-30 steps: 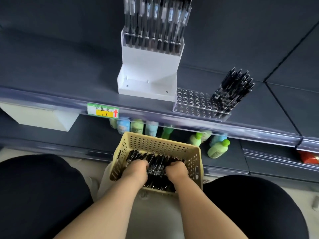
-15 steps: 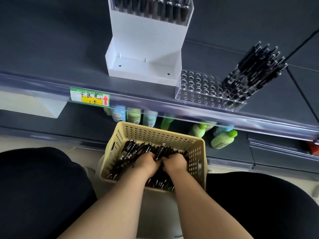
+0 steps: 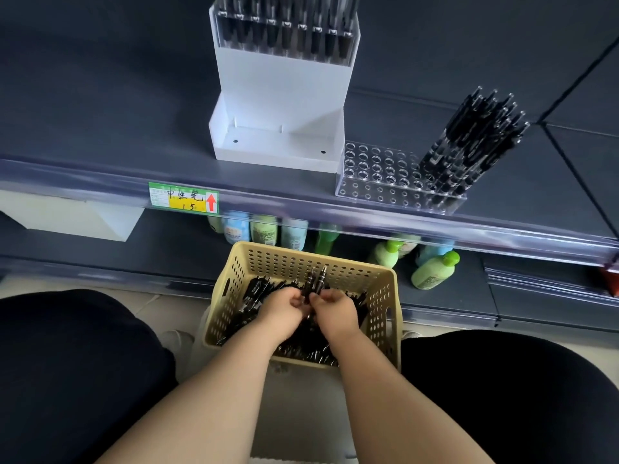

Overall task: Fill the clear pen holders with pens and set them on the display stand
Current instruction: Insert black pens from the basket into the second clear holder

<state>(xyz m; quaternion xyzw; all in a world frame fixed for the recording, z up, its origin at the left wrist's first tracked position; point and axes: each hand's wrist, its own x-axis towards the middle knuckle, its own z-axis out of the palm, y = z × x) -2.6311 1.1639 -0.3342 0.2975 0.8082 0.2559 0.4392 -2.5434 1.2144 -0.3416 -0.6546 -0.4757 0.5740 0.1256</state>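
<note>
Dark grey shop shelving (image 3: 100, 122) filled the background, its clear front rail (image 3: 368, 224) running across the view above a lower shelf (image 3: 452, 303) and pale floor

A bunch of pens (image 3: 315, 283) stood upright over the middle of a yellow perforated basket (image 3: 382, 296), gripped low on the barrels by both hands: the left hand (image 3: 279, 313) and the right hand (image 3: 336, 314) met knuckle to knuckle, fingers curled round the bunch. Beneath them loose black pens (image 3: 254, 296) lay heaped across the basket floor. The basket sat between two dark-clad knees, its far wall close under the rail, with free space above its rim

On the shelf above, just beyond the rail, a clear pen holder (image 3: 378, 175) stood near the edge. Its left holes were unfilled; a cluster of black pens (image 3: 475, 142) leaned rightward out of its right end. Touching or just beside its left end was the white display stand (image 3: 281, 95), whose lower tray (image 3: 274, 144) held nothing, while its upper tier carried a filled holder (image 3: 284, 31) with a row of pens

A green and yellow price label (image 3: 183, 198) sat in the rail left of the stand. Pale green and blue bottles (image 3: 433, 271) stood on the lower shelf behind the basket
</note>
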